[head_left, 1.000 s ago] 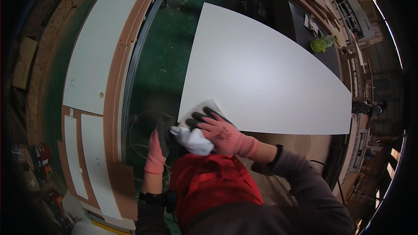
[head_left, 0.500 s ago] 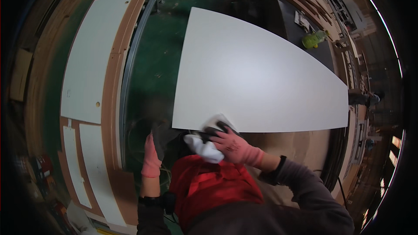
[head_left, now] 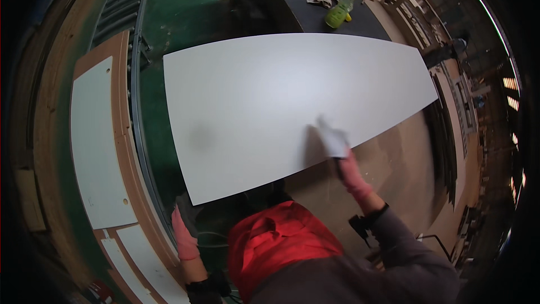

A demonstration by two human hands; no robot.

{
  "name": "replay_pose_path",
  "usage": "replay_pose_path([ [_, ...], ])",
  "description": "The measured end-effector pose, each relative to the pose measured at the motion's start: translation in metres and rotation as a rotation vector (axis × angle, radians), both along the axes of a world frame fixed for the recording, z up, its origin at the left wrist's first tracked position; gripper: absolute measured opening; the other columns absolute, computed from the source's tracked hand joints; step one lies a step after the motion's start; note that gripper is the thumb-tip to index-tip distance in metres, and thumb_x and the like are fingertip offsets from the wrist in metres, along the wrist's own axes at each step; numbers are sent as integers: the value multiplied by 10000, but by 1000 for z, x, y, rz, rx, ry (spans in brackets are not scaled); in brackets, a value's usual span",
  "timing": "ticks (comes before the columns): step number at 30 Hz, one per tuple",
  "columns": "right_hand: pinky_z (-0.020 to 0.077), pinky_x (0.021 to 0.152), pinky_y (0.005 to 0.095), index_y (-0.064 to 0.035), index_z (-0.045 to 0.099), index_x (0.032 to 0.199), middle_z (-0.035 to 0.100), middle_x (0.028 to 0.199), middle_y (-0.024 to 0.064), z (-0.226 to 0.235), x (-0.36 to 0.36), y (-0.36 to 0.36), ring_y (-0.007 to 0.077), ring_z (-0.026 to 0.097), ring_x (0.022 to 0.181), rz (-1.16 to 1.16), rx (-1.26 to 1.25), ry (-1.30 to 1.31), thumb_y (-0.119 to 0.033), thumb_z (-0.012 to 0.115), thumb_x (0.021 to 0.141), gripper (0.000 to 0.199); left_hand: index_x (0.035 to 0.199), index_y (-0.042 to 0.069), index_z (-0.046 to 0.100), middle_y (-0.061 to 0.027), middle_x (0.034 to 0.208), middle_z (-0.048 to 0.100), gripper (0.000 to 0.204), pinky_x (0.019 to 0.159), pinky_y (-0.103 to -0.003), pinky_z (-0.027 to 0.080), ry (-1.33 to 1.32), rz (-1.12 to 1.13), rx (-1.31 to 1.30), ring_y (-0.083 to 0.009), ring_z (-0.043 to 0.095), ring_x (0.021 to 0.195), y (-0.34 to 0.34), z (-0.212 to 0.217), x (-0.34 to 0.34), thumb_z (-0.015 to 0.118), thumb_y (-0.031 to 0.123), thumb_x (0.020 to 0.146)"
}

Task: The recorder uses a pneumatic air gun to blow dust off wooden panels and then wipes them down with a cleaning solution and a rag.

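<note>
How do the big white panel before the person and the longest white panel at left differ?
The big white panel is broader than the left white panel. The big panel shows no holes; the left panel has two round ones. The pink-gloved right hand holds a white cloth over the big panel, none over the left panel. Both are white.

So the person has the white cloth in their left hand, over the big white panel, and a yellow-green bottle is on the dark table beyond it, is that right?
Not quite: the head view shows the white cloth in the right hand, over the big white panel. The yellow-green bottle is on the dark table beyond it.
</note>
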State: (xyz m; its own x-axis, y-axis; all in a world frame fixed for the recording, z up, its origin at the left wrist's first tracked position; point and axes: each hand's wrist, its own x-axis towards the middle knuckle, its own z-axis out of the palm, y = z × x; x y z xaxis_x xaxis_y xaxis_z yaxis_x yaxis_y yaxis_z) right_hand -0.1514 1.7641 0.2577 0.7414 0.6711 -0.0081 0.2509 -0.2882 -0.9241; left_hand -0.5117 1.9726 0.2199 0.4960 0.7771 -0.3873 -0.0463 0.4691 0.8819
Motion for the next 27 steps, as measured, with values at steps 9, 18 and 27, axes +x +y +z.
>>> replay_pose_path([
  [9,164,1070,501,-51,538,1093,505,1200,166,-28,-15,202,329,431,1161,201,-253,-650,-247,583,770,380,1243,-31,466,-139,1193,541,476,907,-376,433,73,-22,-87,-241,545,1035,-10,-14,-25,390,346,962],
  [18,189,1075,499,-20,518,1158,494,1230,148,-29,-194,181,304,377,1244,1066,-62,-627,-313,629,729,531,1261,12,417,-84,1194,489,340,926,-305,384,370,-138,423,-179,472,1089,11,-26,-37,384,134,945],
  [27,194,1056,475,2,442,1221,472,1217,160,-19,36,52,333,376,1188,-163,-353,-744,-292,619,745,586,1148,5,497,-126,1154,541,434,942,-362,396,-220,63,-431,-275,505,1054,3,-108,-117,321,362,974],
])
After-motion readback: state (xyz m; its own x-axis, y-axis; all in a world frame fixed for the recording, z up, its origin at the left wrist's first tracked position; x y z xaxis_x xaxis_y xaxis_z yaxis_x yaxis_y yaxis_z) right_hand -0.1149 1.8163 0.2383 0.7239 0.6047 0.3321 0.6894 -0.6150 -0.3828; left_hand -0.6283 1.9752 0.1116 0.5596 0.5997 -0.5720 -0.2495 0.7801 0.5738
